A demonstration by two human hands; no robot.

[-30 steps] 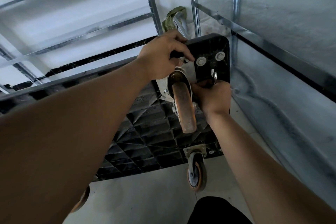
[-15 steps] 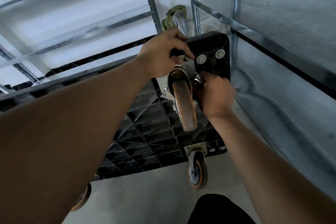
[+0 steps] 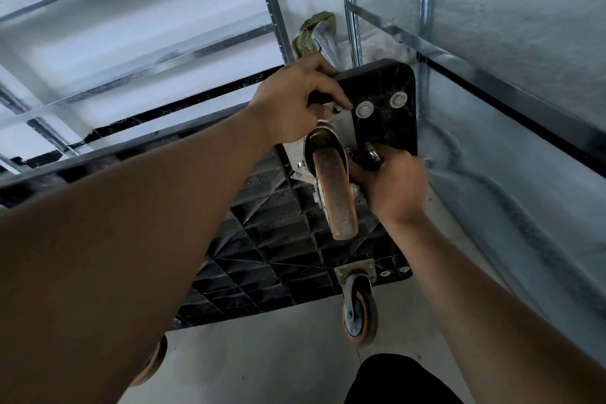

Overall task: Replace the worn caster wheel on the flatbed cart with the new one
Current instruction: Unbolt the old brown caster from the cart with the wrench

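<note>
Now my left hand (image 3: 295,105) grips the cart (image 3: 387,131) edge. My right hand (image 3: 396,190) clutches a dark tool (image 3: 369,159), caster wheel (image 3: 337,197) just to its left.

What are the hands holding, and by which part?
The right hand grips a dark tool by its handle. The left hand pinches what looks like a bolt at the top corner of the caster plate.

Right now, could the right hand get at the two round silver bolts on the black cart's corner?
Probably yes. The round silver bolts sit bare just above the right hand, which grips a dark tool; the left hand holds the black cart beside them, not over them.
</note>
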